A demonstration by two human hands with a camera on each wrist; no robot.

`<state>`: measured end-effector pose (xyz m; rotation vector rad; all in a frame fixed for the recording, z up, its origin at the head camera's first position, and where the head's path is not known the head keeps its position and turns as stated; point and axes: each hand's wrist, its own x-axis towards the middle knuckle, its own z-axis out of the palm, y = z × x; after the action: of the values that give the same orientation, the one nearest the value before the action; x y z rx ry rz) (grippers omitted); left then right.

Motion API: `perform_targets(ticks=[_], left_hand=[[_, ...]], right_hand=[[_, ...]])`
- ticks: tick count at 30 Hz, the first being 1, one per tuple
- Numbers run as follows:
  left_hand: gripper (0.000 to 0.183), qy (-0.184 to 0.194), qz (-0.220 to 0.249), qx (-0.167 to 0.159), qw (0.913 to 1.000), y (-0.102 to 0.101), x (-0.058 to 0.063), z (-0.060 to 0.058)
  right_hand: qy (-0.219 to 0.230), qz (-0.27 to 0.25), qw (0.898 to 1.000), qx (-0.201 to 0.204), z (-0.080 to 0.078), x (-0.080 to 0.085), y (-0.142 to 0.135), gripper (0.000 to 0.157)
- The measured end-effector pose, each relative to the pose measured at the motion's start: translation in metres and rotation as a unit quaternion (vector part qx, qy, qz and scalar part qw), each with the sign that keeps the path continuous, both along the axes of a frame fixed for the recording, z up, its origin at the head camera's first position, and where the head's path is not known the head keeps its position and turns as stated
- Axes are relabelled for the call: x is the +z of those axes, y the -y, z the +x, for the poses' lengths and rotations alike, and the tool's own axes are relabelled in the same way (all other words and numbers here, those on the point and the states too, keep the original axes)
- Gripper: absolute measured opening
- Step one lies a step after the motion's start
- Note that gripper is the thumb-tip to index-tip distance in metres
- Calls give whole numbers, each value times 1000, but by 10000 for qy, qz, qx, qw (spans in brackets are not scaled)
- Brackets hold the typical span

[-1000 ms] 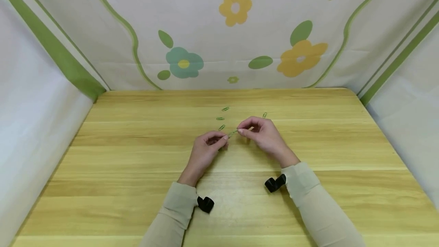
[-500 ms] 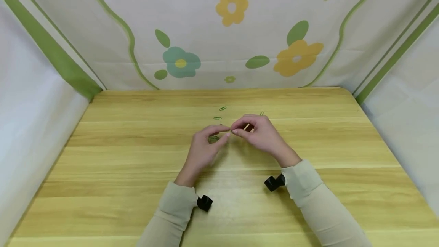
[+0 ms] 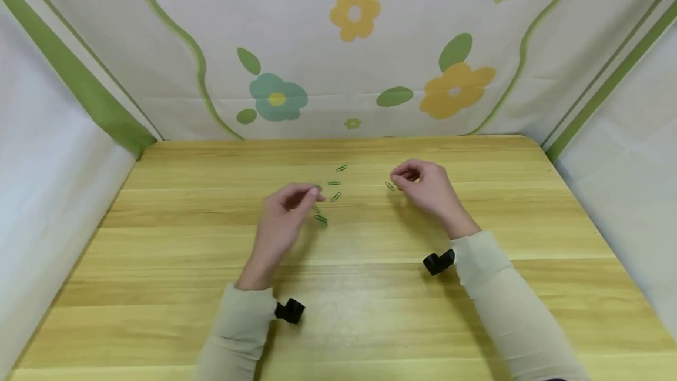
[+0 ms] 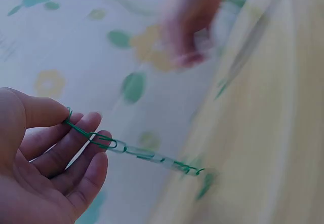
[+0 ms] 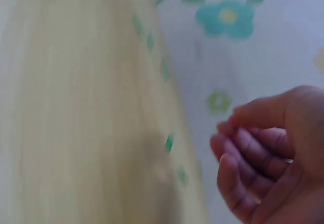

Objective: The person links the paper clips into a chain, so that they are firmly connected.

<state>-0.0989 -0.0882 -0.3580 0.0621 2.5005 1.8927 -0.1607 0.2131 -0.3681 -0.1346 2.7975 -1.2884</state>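
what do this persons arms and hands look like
The left sleeve and right sleeve are plain pale beige, with wide cuffs. A small black device shows beside the left cuff, another beside the right. The left hand and right hand are gloveless.

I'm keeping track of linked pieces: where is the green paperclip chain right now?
The left hand pinches one end of the green paperclip chain; in the head view, its free end shows just left of centre, with three loose paperclips just beyond.
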Motion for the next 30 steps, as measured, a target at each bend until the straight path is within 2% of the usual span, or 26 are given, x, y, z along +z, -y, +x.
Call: perform_targets(ticks=[2, 5, 8, 11, 14, 17, 19, 21, 26, 30], left_hand=[[22, -89, -38, 319, 9994, 19, 8, 0], [23, -413, -57, 881, 9952, 41, 20, 2], [22, -632, 49, 1140, 9915, 50, 24, 3], [20, -481, -92, 910, 9946, 46, 16, 1], [21, 36, -128, 417, 9990, 32, -4, -5], [24, 664, 183, 33, 9976, 15, -29, -12], [24, 992, 467, -6, 9940, 4, -43, -17], [24, 1128, 746, 36, 9908, -4, -50, -21], [23, 1222, 1089, 75, 9865, -17, -52, -24], [24, 1352, 1149, -16, 9841, -26, -50, -25]], right_hand=[[200, 285, 9992, -190, -7, -7, -12, 21], [517, 461, 9970, -355, -13, -16, -21, 24], [632, 565, 9955, -418, -17, -23, -21, 25], [590, 755, 9945, -427, -19, -29, -15, 27], [531, 906, 9936, -422, -20, -32, -6, 27], [524, 1038, 9922, -438, -21, -33, 1, 24], [568, 1084, 9915, -436, -21, -33, 5, 21], [606, 1130, 9908, -437, -21, -33, 6, 19], [559, 1092, 9919, -336, -18, -35, 6, 18], [459, 586, 9972, -62, -11, -36, 6, 17]])
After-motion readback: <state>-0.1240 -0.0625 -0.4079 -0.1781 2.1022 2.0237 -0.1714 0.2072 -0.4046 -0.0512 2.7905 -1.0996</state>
